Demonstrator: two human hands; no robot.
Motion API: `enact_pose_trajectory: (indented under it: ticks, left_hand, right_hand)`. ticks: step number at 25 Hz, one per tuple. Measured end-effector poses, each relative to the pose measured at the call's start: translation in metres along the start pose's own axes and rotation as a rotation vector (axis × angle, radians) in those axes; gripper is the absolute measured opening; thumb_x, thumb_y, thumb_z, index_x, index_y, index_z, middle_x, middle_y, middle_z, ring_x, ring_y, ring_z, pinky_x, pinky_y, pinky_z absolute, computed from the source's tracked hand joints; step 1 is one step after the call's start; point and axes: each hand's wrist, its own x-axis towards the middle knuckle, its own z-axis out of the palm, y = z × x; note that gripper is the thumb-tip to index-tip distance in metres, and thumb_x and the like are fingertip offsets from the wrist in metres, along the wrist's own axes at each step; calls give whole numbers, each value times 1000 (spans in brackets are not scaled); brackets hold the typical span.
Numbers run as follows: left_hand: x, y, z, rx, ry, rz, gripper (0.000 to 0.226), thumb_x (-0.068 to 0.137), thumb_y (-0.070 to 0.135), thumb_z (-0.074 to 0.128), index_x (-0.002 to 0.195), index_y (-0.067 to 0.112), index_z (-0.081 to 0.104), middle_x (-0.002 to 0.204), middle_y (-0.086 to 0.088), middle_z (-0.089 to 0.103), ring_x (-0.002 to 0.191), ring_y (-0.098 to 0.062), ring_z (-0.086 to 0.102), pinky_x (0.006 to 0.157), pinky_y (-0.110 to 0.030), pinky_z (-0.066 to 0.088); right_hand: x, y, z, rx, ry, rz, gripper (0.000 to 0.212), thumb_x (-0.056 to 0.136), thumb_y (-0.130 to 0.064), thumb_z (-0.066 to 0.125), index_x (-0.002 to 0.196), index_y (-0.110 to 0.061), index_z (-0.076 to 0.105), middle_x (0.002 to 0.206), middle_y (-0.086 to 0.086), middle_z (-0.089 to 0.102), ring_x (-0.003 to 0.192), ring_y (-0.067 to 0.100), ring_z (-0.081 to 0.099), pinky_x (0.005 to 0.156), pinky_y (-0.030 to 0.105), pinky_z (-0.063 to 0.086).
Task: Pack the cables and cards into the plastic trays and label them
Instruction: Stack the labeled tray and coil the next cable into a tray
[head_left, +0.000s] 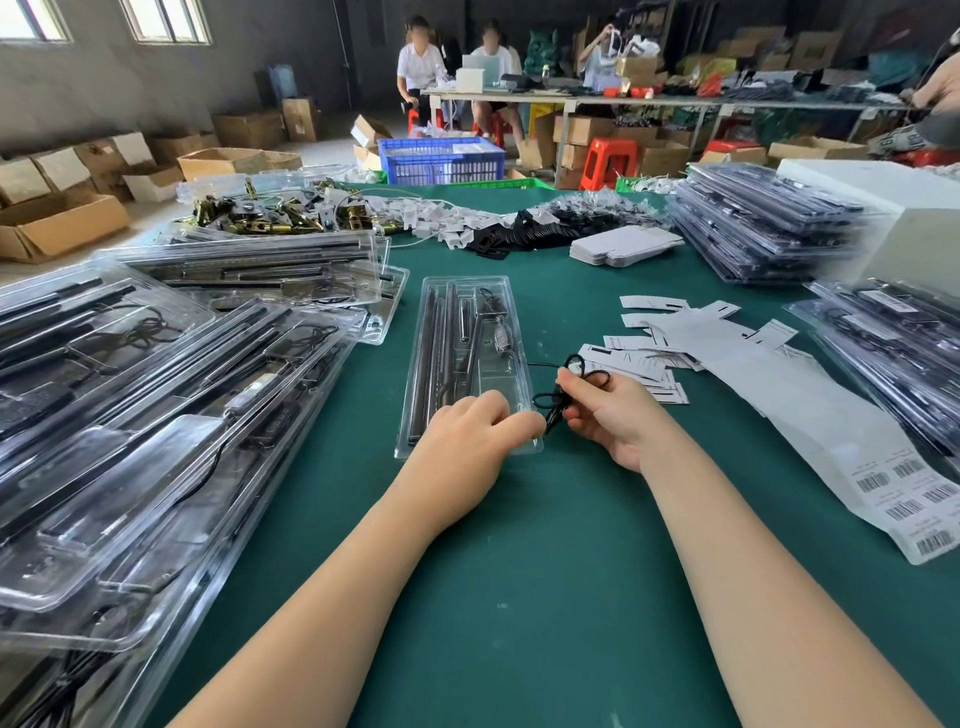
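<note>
A clear plastic tray (498, 312) lies lengthwise on the green table, holding dark rods and a small fitting. My left hand (467, 436) rests on the tray's near end, its fingertips pinching the lower end of a thin black cable (558, 402). My right hand (608, 410) is just right of the tray and grips the looped cable between thumb and fingers. The cable runs on to the tray's right edge. Loose white cards (654, 358) lie to the right of my hands. A white sheet of barcode labels (904, 483) stretches toward the near right.
Stacks of filled clear trays (156, 395) crowd the left side; more stacks (753, 223) stand at the far right and right edge (893, 332). Brass fittings (270, 213), white tags and black parts lie across the far table. People sit at a table behind.
</note>
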Motion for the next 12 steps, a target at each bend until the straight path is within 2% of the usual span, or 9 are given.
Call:
enact_pose_trajectory:
  ticks: [2, 4, 5, 7, 9, 12]
  left_hand:
    - [0, 0, -1, -15, 80, -16, 52, 67, -19, 55, 99, 21, 66, 78, -8, 47, 63, -26, 43, 73, -46, 52]
    - [0, 2, -1, -12, 101, -45, 48, 72, -18, 55, 99, 19, 71, 78, -8, 47, 65, -27, 44, 92, -58, 46]
    - [0, 3, 0, -25, 90, -37, 43, 78, -13, 55, 103, 19, 70, 80, -8, 49, 69, -28, 47, 93, -57, 45]
    - [-1, 2, -1, -85, 65, -11, 29, 88, 1, 56, 109, 17, 69, 83, -7, 50, 76, -29, 50, 84, -43, 48]
    - [-1, 3, -4, -122, 56, -14, 20, 90, 13, 61, 109, 15, 67, 85, -5, 50, 81, -27, 51, 83, -30, 43]
    - [0, 5, -4, -153, 53, -5, 18, 88, 10, 64, 105, 12, 65, 87, -6, 52, 84, -28, 53, 82, -20, 34]
  right_hand:
    - [0, -3, -3, 56, -16, 19, 21, 89, -20, 69, 73, -15, 56, 54, -6, 62, 43, 4, 55, 45, 17, 48]
    - [-1, -3, -3, 69, -23, 18, 21, 89, -20, 69, 73, -15, 56, 57, -4, 63, 43, 4, 56, 45, 17, 48]
    - [0, -2, -2, 49, -22, 9, 21, 88, -20, 69, 72, -16, 56, 59, -3, 63, 44, 4, 56, 45, 17, 49]
    - [-1, -1, 2, 9, -11, -6, 22, 87, -22, 71, 72, -17, 56, 58, -5, 65, 45, 5, 58, 46, 17, 49]
    - [-2, -1, 4, 11, 8, -9, 24, 85, -23, 73, 72, -18, 54, 56, -8, 66, 45, 5, 59, 45, 18, 49]
    - [-1, -3, 4, 32, 29, -9, 25, 85, -21, 74, 71, -18, 53, 55, -7, 66, 45, 5, 60, 45, 18, 50]
